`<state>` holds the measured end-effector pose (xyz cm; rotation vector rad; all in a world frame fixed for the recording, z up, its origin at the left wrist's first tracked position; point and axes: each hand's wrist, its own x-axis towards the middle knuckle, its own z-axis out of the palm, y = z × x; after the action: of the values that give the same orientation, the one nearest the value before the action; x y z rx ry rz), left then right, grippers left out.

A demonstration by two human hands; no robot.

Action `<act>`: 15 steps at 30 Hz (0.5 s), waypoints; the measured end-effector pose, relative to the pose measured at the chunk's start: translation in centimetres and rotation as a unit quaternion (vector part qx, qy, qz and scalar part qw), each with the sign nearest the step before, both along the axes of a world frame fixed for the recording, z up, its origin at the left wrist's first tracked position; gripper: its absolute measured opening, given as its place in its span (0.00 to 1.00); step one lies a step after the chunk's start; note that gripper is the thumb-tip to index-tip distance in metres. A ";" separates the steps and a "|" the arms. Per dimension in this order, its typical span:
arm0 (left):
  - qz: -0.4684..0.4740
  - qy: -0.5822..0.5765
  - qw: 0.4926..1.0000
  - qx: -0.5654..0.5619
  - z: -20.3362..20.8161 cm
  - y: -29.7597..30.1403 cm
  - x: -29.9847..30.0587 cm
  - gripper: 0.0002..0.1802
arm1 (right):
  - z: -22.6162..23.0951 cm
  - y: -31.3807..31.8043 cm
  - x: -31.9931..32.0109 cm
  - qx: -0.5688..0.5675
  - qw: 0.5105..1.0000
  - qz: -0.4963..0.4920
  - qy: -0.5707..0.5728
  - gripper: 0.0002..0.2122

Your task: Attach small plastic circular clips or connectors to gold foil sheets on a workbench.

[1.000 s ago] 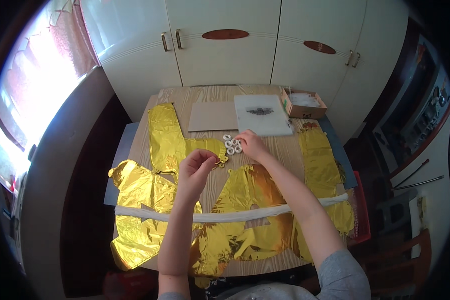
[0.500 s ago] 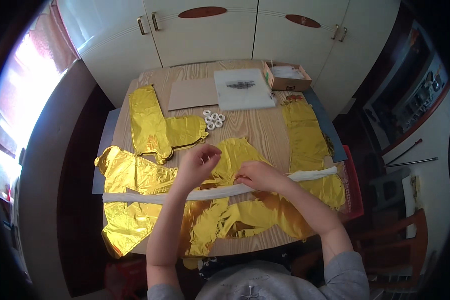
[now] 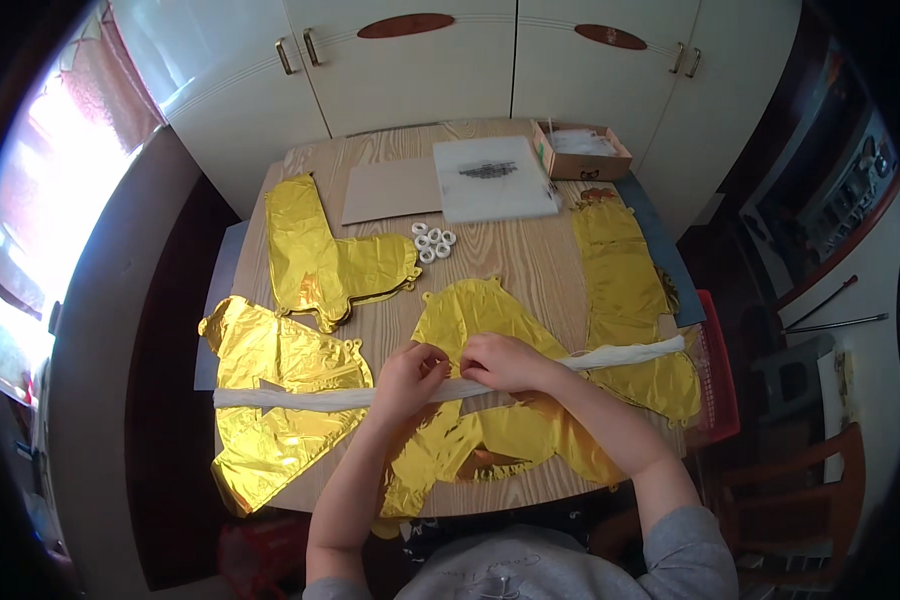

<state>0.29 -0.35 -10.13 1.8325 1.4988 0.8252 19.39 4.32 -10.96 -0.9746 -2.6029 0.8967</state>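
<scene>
A long white bundle of strands that looks like string [image 3: 630, 353] lies crosswise over flat gold foil balloons. My left hand [image 3: 408, 383] is closed at the middle of the bundle, thumb and fingers pinched together. Close beside it on the right, my right hand [image 3: 502, 362] bends its fingers down at the bundle's upper edge. Whatever sits between the fingertips is too small or hidden to name. Under both hands spreads the middle gold foil balloon [image 3: 485, 312]. Another gold foil balloon [image 3: 270, 350] shows under the bundle's left part.
An L-shaped gold foil piece [image 3: 305, 245] lies far left, beside several white rings [image 3: 431, 243]. Behind are a tan board [image 3: 390, 190], a translucent sheet stack [image 3: 495, 200] and a cardboard box [image 3: 585, 165]. More gold foil [image 3: 620, 260] lies right, near a red basket [image 3: 712, 370].
My left hand has come down and right, from above the foil to the white bundle. My right hand has shifted slightly, and the two hands are now closer together.
</scene>
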 end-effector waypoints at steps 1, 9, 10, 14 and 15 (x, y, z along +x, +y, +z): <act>-0.001 -0.003 1.000 0.003 0.0 0.0 0.1 0.08 | 0.1 0.0 0.0 -0.006 1.000 -0.003 0.006 0.07; -0.047 0.017 0.999 0.022 0.3 -0.3 0.3 0.08 | 0.9 0.0 0.0 -0.060 0.993 -0.030 0.094 0.08; -0.054 0.022 0.998 0.020 0.4 -0.2 0.3 0.08 | 1.0 0.0 0.0 -0.082 0.991 -0.036 0.104 0.08; -0.058 -0.008 0.998 -0.015 2.5 -0.5 0.4 0.07 | 3.9 -0.8 0.5 -0.166 0.981 -0.047 0.093 0.10; -0.076 -0.006 0.997 0.010 3.4 -0.4 0.3 0.07 | 5.4 -0.9 0.7 -0.153 0.987 -0.029 0.051 0.10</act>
<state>0.61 -0.75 -6.71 1.9271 1.3291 0.7784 20.11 3.45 -5.51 -1.0384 -2.3837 1.3217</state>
